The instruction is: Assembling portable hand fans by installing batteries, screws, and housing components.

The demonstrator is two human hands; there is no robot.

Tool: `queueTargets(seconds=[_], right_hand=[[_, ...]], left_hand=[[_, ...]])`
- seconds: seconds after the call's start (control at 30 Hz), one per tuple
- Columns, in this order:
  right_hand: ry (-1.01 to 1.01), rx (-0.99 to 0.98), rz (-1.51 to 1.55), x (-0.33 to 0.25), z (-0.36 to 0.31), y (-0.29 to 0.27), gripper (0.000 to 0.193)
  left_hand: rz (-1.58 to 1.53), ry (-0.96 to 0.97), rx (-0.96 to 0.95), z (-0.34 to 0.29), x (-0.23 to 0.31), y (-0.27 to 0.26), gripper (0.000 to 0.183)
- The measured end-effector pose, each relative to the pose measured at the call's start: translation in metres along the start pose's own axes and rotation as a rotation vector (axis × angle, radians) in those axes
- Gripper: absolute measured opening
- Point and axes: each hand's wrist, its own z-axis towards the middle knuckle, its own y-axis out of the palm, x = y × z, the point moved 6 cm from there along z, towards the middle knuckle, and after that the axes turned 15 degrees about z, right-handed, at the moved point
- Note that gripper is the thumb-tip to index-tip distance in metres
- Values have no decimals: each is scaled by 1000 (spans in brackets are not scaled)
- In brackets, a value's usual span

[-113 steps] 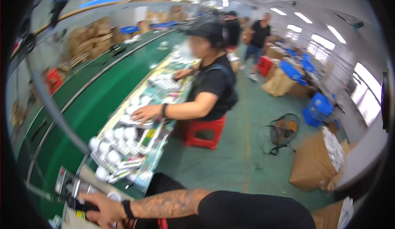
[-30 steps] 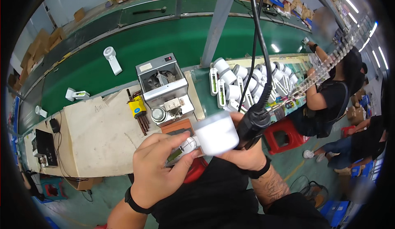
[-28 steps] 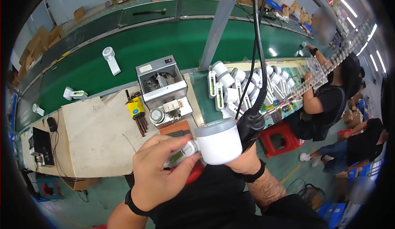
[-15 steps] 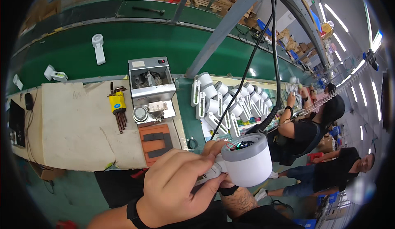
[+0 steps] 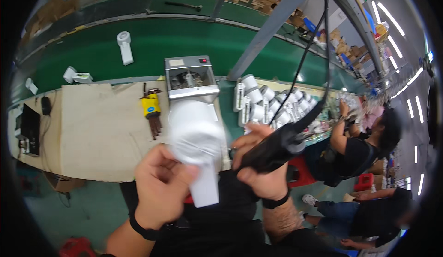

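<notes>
My left hand (image 5: 161, 185) is closed on the neck of a white plastic device (image 5: 205, 187) with a round, cup-like head and a flat, tongue-shaped arm pointing toward me. The head is blurred by motion. In my right hand (image 5: 265, 181) is a black electric screwdriver (image 5: 272, 150), lying slanted with its cable end up to the right. Its tip is hidden by my fingers. The tool and the device are apart. Beyond the device stands a grey metal screw feeder (image 5: 193, 92) with small metal pieces in its tray.
Several white devices (image 5: 256, 111) stand crowded at the right of the bench. A yellow-holdered hex key set (image 5: 151, 105) lies on the beige board (image 5: 101, 132). More white parts rest on the green belt (image 5: 161, 40). A black cable (image 5: 328, 49) hangs above; co-workers are at right.
The device has swung left and turned over, so its open end with wires no longer shows. My right hand has let go of it and now grips the black screwdriver.
</notes>
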Motion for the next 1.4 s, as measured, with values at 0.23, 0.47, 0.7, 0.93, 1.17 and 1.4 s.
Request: queueTargets(seconds=[0.23,0.47,0.7,0.93,1.17,1.4], right_hand=[[-826,535,-789,-36,-9,-9,81],[-445,-262,-1022,42,12,158,45],[-402,-174,-1002,71,18,166,48],[-175,-209,-377,41,22,161,51],[-190,-217,-363,28,13,156,48],[-269,-312,-526,5,21,155,36]], left_hand=[[-127,-45,263,1,-36,-129,15],[-108,-107,371,5,-36,-113,16],[-292,-158,330,0,-14,-100,24],[-313,77,152,-17,12,-96,43],[-182,56,36,-26,22,-84,55],[-169,63,-5,-25,25,-85,50]])
